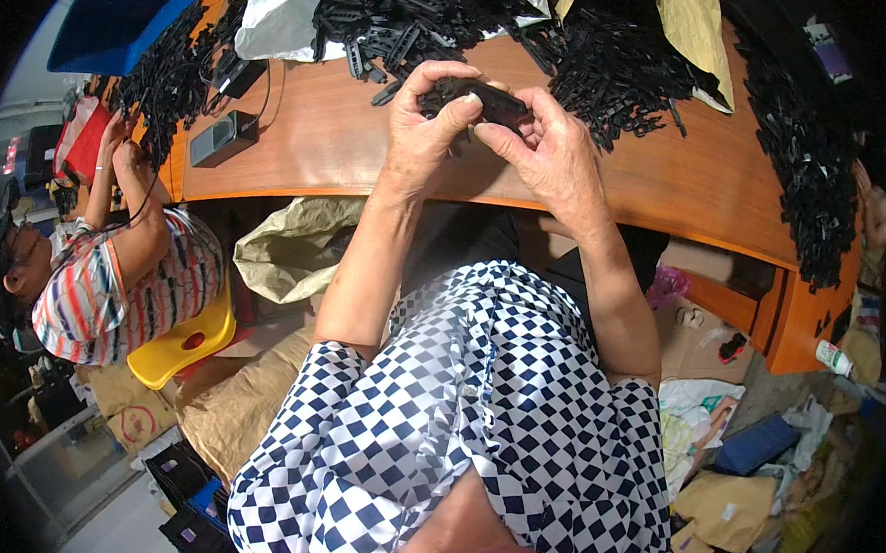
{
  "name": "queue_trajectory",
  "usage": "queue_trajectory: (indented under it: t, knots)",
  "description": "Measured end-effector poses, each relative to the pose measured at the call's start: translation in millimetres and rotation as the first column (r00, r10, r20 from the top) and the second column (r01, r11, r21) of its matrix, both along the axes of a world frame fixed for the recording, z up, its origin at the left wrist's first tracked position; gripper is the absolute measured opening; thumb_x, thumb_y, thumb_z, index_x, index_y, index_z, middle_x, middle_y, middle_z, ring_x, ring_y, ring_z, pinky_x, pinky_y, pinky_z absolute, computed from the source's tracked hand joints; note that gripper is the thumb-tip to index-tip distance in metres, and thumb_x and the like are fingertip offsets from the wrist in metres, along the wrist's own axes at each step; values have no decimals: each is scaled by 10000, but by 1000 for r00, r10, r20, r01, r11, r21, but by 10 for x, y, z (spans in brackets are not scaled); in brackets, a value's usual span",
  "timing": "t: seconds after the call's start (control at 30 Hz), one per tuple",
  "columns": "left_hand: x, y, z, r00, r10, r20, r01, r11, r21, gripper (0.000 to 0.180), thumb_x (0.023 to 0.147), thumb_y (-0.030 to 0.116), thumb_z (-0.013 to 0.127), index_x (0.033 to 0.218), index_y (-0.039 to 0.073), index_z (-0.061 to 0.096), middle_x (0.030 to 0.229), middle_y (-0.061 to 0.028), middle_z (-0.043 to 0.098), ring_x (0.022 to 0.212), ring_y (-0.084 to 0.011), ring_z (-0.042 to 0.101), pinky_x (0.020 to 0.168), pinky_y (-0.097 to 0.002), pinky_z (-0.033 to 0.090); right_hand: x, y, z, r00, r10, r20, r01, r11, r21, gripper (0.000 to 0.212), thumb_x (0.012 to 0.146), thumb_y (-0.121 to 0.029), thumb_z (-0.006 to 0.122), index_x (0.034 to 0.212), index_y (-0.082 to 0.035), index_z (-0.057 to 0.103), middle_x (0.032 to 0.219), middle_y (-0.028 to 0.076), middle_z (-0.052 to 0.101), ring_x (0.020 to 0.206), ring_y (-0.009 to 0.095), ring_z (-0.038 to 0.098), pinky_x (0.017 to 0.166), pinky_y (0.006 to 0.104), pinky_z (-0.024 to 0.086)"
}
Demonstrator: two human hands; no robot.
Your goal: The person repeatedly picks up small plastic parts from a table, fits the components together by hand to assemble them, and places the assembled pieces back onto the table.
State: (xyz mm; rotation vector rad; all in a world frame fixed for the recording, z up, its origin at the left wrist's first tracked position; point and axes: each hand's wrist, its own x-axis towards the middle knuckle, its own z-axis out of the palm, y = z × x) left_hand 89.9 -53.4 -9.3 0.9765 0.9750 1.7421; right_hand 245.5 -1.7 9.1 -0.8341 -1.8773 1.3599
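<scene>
Black plastic, a small part (477, 100), sat pinched between the left hand (423, 125) and right hand (545, 147) above the desk (320, 140) edge, where a slipped thumb could likely drop it into the lap.

Between the left hand (426, 125) and the right hand (545, 152) sits a glossy black plastic part (477, 100). Beyond the hands, heaps of matching black plastic pieces (614, 65) lie on an orange-brown wooden table (330, 140), some on a white sheet (276, 12) and a pale tan sack (696, 29). Below the hands, a navy-and-white checked garment (456, 417) fills the lap. Far to the left of the left hand, a co-worker wears a shirt (112, 289) striped red, white and blue, seated on a yellow stool (184, 348). Left of the forearms lies an olive-beige sack (289, 248).
</scene>
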Motion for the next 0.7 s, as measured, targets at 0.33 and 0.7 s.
queue_trajectory:
  t: [0.33, 0.7]
  knots:
    - [-121, -45, -87, 999, 20, -27, -20, 1000, 17, 257, 781, 74, 727, 999, 34, 596, 956, -114, 663, 912, -182, 634, 815, -296, 514, -152, -72, -118, 996, -75, -39, 80, 986, 148, 304, 777, -233, 749, 862, -10, 559, 730, 115, 628, 652, 214, 650, 561, 319, 509]
    - [-172, -277, -126, 992, 116, 41, -104, 970, -218, 328, 826, 115, 682, 1125, 55, 563, 971, -100, 641, 786, -148, 614, 681, -264, 536, -140, -98, -157, 989, 116, 93, -119, 992, 30, 306, 789, -274, 726, 932, -40, 590, 783, 130, 638, 691, 266, 643, 590, 358, 499]
